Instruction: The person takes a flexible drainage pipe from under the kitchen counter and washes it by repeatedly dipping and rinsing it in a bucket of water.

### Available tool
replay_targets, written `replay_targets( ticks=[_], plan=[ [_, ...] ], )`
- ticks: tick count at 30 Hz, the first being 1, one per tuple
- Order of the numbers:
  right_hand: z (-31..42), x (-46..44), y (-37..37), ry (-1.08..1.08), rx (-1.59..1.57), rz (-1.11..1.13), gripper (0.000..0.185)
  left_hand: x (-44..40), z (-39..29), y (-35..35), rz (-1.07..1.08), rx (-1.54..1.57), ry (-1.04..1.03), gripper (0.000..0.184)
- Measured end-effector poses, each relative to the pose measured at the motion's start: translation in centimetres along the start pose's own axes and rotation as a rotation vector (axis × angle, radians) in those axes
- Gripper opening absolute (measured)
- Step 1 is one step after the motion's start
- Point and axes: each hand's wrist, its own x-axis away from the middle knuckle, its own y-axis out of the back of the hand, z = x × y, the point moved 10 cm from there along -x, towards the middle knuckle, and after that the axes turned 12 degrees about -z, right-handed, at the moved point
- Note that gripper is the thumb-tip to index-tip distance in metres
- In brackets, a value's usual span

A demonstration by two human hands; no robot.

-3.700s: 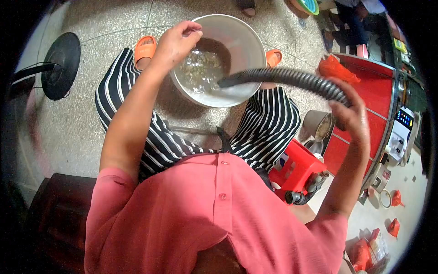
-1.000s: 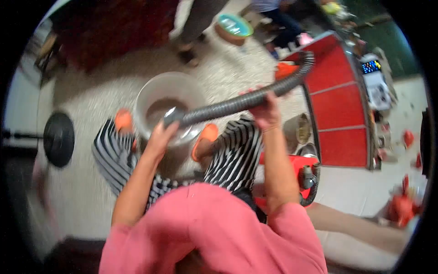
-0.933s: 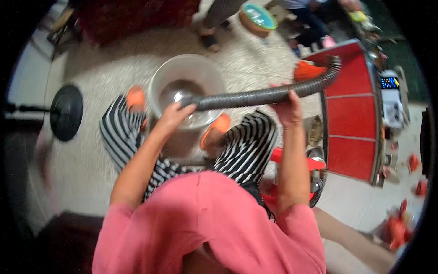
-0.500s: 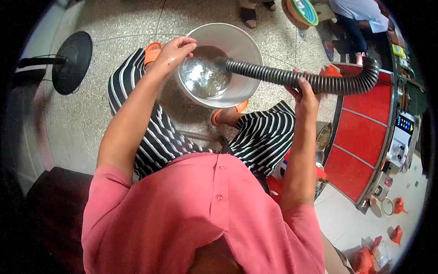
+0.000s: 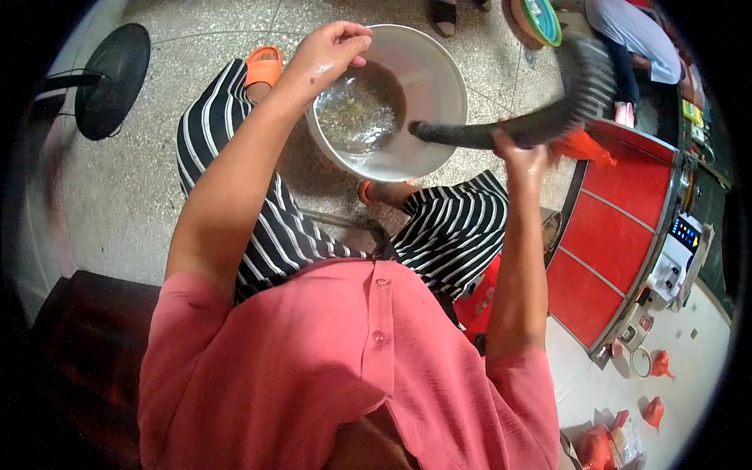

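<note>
My right hand (image 5: pixel 523 157) is wrapped round a dark, ribbed flexible hose (image 5: pixel 462 136). One end of the hose reaches over the rim into a pale, deep bucket (image 5: pixel 439 74); the other end curves up to the right and is blurred by motion. Cloudy water (image 5: pixel 356 117) with bright reflections and small brownish bits lies in the bucket. At the bucket's far-left rim is my left hand (image 5: pixel 333 53), wet, with fingers curled in and nothing visible in them. Its palm side is partly hidden.
The bucket stands on a speckled floor (image 5: pixel 164 196) between my orange sandals (image 5: pixel 264 66). A black round-based stand (image 5: pixel 117 78) is on the left. Red-tiled counter (image 5: pixel 603 227) on the right, with an orange-red bag (image 5: pixel 583 147) near the hose. Another person (image 5: pixel 638 35) and a basin (image 5: pixel 536 19) are beyond.
The hose has swung: its curved end rose and moved left, and its inner end shifted right toward the bucket wall. My left hand moved right and up along the rim.
</note>
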Motion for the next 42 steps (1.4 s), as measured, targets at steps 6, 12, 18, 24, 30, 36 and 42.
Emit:
replay_targets(
  ticks=[6, 12, 18, 24, 30, 36, 42],
  plan=[
    [2.0, 0.8, -4.7, 0.087, -0.226, 0.019, 0.037, -1.9, -0.2, 2.0, -0.112, 0.227, 0.025, 0.029],
    [0.1, -1.2, -11.9, 0.165, -0.153, -0.01, 0.033, -1.7, -1.3, 1.2, -0.104, 0.218, 0.068, 0.026],
    [-7.6, -1.0, -22.9, -0.147, -0.475, 0.037, 0.027, -2.0, -0.7, 1.4, -0.098, 0.288, 0.131, 0.024],
    [-6.3, -3.4, -20.6, 0.011, -0.311, 0.083, 0.026, -1.4, -2.6, 2.1, -0.168, 0.096, 0.155, 0.022],
    [-2.1, -2.6, -22.4, 0.032, -0.274, 0.153, 0.029, -1.6, -1.3, 2.1, -0.178, 0.169, 0.175, 0.021],
    [-4.5, -1.8, -24.9, 0.221, 0.084, 0.122, 0.031, -1.8, -2.3, 1.7, -0.147, 0.094, 0.156, 0.02],
    [-3.7, -1.1, -24.9, 0.077, -0.136, 0.145, 0.045, -0.7, -1.8, 1.7, -0.122, 0.18, 0.093, 0.026]
  ],
)
